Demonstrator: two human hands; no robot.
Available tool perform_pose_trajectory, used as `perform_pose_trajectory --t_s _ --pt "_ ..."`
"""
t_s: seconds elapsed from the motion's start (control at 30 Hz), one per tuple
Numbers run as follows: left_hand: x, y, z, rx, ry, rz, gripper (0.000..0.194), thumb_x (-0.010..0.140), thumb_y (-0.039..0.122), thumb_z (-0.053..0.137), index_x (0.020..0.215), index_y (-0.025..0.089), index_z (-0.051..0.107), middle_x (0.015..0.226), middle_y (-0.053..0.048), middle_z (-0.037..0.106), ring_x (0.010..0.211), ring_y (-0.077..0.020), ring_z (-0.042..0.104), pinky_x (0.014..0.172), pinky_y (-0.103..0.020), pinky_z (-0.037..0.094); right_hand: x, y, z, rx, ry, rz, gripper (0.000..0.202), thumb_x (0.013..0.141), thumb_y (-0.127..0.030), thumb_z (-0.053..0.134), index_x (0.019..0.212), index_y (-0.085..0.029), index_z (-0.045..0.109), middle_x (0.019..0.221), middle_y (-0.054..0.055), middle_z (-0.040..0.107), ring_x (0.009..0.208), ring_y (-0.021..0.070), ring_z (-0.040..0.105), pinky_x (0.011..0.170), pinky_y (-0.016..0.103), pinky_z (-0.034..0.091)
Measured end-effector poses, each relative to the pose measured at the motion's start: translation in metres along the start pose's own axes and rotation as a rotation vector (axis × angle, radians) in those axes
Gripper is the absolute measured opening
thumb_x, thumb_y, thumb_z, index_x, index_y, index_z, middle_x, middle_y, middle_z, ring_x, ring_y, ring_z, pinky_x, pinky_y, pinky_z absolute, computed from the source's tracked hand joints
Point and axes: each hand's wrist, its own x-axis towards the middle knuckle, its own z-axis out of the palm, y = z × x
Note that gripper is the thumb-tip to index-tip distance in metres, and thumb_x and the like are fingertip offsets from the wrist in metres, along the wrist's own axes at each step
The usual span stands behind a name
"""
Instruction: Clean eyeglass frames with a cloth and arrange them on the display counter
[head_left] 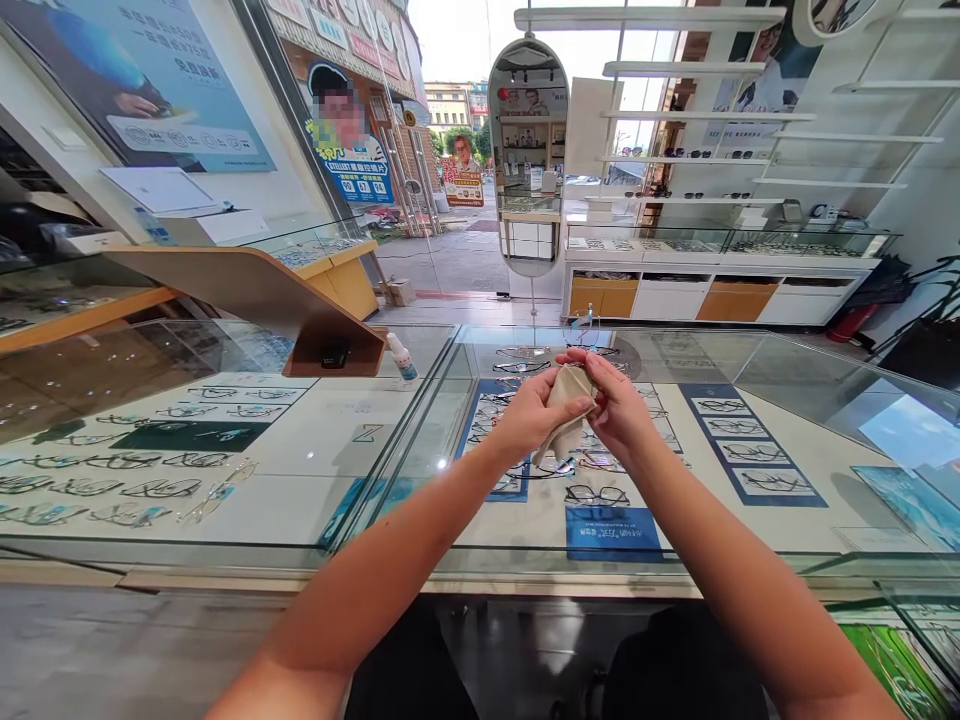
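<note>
My left hand (541, 408) is closed on a beige wiping cloth (564, 436), with the thumb pressed over it and a loose corner hanging down. Against the cloth's other side, my right hand (616, 398) has its fingers curled and meets the left fingertips. Whatever the right fingers grip is hidden by the cloth and the hand. Both hands are above the glass display counter. Just beyond the fingertips, a pair of eyeglasses (589, 325) shows with its thin parts sticking up; whether the hands touch it I cannot tell. Below the hands lies a dark-framed pair of glasses (596, 495).
Rows of eyeglasses (157, 488) fill the case at left. A white spray bottle (401, 357) stands beside a brown tilted board (247, 290). An oval mirror (529, 160) rises beyond the counter. A blue card (613, 532) and a blue glasses tray (752, 445) lie under the glass.
</note>
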Motion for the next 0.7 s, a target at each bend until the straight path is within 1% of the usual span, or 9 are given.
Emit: perform_pose_trajectory --t_s 0.07,0.13,0.2,0.33,0.4,0.5,0.57,0.63,0.7 --pt "-0.001 0.001 0.001 0.081 0.030 0.035 0.059 0.081 0.055 0.093 0.121 0.017 0.074 0.104 -0.007 0.077 0.088 -0.0183 0.068 0.077 -0.029 0.053 0.000 0.000 -0.001 -0.005 -0.013 0.009 0.046 0.077 -0.062 0.090 0.108 -0.028 0.085 0.124 0.005 0.081 0.086 0.0189 0.067 0.066 0.031 0.052" --pt "-0.001 0.000 0.002 0.129 0.054 0.054 0.058 0.083 0.058 0.090 0.120 0.017 0.073 0.101 -0.006 0.076 0.085 -0.0176 0.067 0.075 -0.028 0.053 -0.001 -0.001 -0.001 -0.009 -0.029 0.019 0.046 0.078 -0.061 0.090 0.110 -0.028 0.084 0.127 0.006 0.080 0.089 0.0204 0.069 0.066 0.032 0.053" --pt "-0.002 0.000 0.003 0.132 0.064 0.058 0.057 0.085 0.061 0.087 0.119 0.017 0.073 0.095 -0.005 0.075 0.080 -0.0170 0.066 0.074 -0.029 0.052 -0.002 -0.001 -0.001 -0.008 -0.036 0.038 0.047 0.077 -0.060 0.090 0.111 -0.028 0.084 0.129 0.006 0.080 0.091 0.0214 0.069 0.063 0.031 0.051" --pt "-0.001 0.000 0.004 0.105 0.075 0.059 0.059 0.083 0.065 0.087 0.117 0.018 0.072 0.085 -0.002 0.073 0.071 -0.0153 0.064 0.070 -0.028 0.051 -0.002 -0.001 0.000 -0.003 -0.054 0.049 0.043 0.080 -0.059 0.087 0.111 -0.029 0.083 0.131 0.005 0.079 0.085 0.0201 0.066 0.055 0.030 0.043" --pt "-0.001 0.002 0.005 0.095 0.087 0.065 0.060 0.083 0.066 0.087 0.117 0.019 0.072 0.083 -0.001 0.071 0.069 -0.0141 0.062 0.067 -0.028 0.051 -0.002 -0.001 0.001 -0.004 -0.075 0.040 0.041 0.081 -0.060 0.084 0.108 -0.028 0.084 0.126 0.005 0.080 0.083 0.0201 0.065 0.056 0.031 0.044" --pt "-0.001 0.006 0.006 0.049 0.097 0.078 0.062 0.081 0.064 0.089 0.119 0.018 0.073 0.081 0.000 0.069 0.067 -0.0130 0.060 0.064 -0.027 0.049 -0.002 -0.003 0.001 -0.023 -0.116 0.034 0.040 0.084 -0.061 0.081 0.105 -0.027 0.086 0.109 0.005 0.080 0.077 0.0193 0.061 0.060 0.033 0.047" --pt "-0.001 0.009 0.006 0.016 0.102 0.089 0.063 0.080 0.063 0.091 0.120 0.017 0.073 0.080 0.000 0.068 0.067 -0.0129 0.060 0.061 -0.026 0.047 -0.002 -0.003 0.000 -0.047 -0.129 0.008 0.039 0.084 -0.059 0.081 0.104 -0.026 0.087 0.103 0.005 0.079 0.075 0.0188 0.059 0.062 0.034 0.047" --pt "-0.001 0.011 0.007 0.000 0.115 0.100 0.062 0.080 0.063 0.091 0.118 0.017 0.074 0.078 0.000 0.067 0.066 -0.0131 0.060 0.060 -0.026 0.047 -0.002 -0.003 0.000 -0.079 -0.135 -0.032 0.037 0.085 -0.057 0.083 0.104 -0.026 0.088 0.103 0.006 0.078 0.080 0.0202 0.061 0.065 0.034 0.047" --pt "-0.002 0.012 0.006 0.006 0.130 0.112 0.060 0.081 0.064 0.089 0.115 0.017 0.075 0.075 0.001 0.066 0.064 -0.0131 0.061 0.059 -0.027 0.047 -0.003 -0.003 -0.001 -0.112 -0.150 -0.066 0.036 0.086 -0.057 0.082 0.105 -0.027 0.088 0.109 0.006 0.079 0.087 0.0224 0.063 0.070 0.036 0.049"
